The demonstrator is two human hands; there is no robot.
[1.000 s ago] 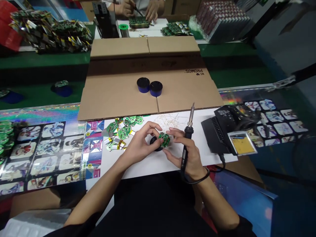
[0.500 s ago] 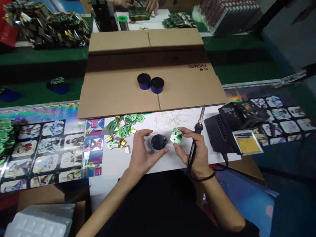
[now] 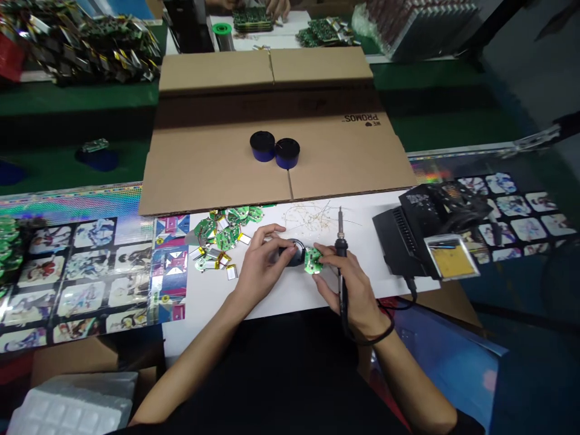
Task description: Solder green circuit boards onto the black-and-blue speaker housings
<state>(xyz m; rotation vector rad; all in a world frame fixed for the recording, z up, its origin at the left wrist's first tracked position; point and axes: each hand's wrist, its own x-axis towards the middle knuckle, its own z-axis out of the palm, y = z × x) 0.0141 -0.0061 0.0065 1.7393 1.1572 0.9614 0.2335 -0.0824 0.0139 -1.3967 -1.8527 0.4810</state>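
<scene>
My left hand (image 3: 260, 266) is curled around a small black round housing (image 3: 294, 252) on the white sheet (image 3: 281, 296). My right hand (image 3: 353, 284) pinches a small round green circuit board (image 3: 313, 260) right beside the housing. The same hand carries a black soldering iron (image 3: 341, 266) between its fingers, tip pointing up and away. A heap of similar green boards (image 3: 224, 232) with small batteries lies just left of my left hand.
A black soldering station with a yellow sponge (image 3: 435, 235) sits at the right. Two black-and-blue round parts (image 3: 275, 148) stand on a flat cardboard box (image 3: 272, 127) behind. Wire scraps (image 3: 308, 214) lie on the sheet. Another person's hands (image 3: 276, 7) work across the bench.
My right hand brought the green board back leftward to the black housing. My left hand closed further around the housing. The iron's tip swung more upright.
</scene>
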